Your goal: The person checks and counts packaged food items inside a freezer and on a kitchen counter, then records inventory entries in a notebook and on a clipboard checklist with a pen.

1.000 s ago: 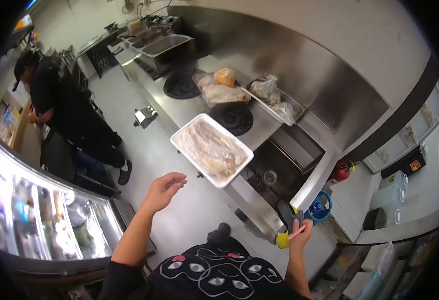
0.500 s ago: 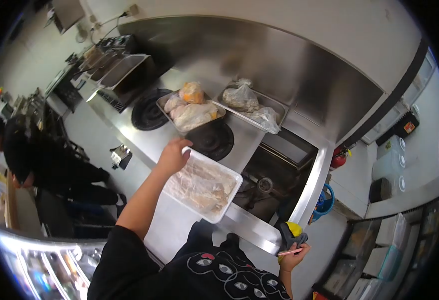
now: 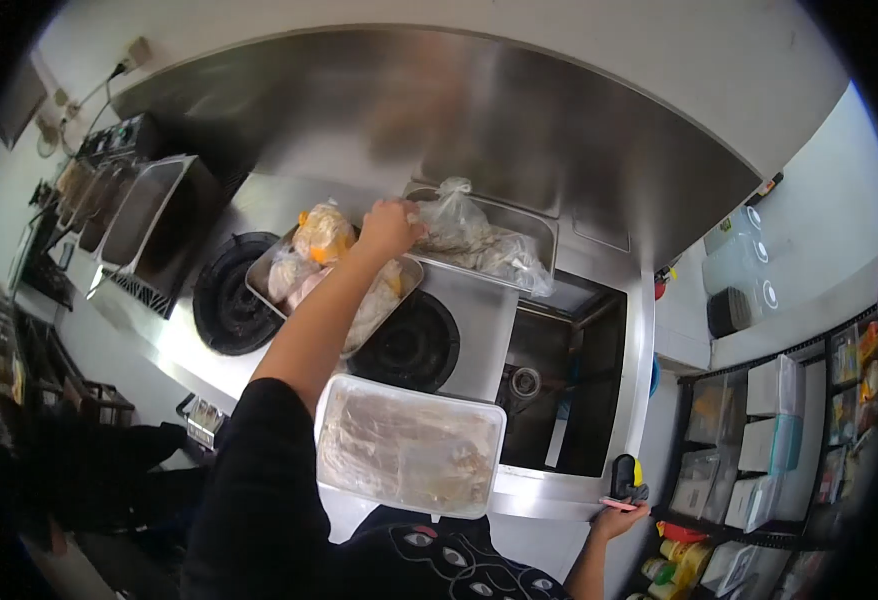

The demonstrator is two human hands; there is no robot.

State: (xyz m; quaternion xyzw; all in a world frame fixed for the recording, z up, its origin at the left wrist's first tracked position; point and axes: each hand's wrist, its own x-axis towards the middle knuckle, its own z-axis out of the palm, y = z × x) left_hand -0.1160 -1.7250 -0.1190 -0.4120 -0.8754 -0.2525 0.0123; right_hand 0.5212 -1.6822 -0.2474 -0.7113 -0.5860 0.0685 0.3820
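Note:
My left hand point(image 3: 394, 228) is closed at the left end of a metal tray point(image 3: 556, 250), its fingers curled at the rim and partly hidden. Tied clear plastic bags point(image 3: 459, 222) with greyish contents lie in that tray. Below my left forearm, a second metal tray point(image 3: 259, 285) holds bagged pale and orange food point(image 3: 324, 235). A white rectangular tub point(image 3: 409, 447) of pale, flattened food under a translucent cover rests at the counter's front edge, nearest my body. Low on the right, my right hand point(image 3: 619, 522) grips a thin pink-edged object point(image 3: 619, 504); beside it is a black-and-yellow item point(image 3: 627, 475).
Two black round burners point(image 3: 237, 293) sit in the steel counter. A dark sink basin point(image 3: 569, 400) lies right of them. At far left stand deep metal fryer-like tanks point(image 3: 144, 215). Shelving with boxes point(image 3: 774, 440) is at right. A dark-clothed person point(image 3: 129, 470) shows at lower left.
My left hand has left the white tub's rim and reached up to the metal tray with the bags. The tub now sits squarer at the counter's edge. The view has shifted.

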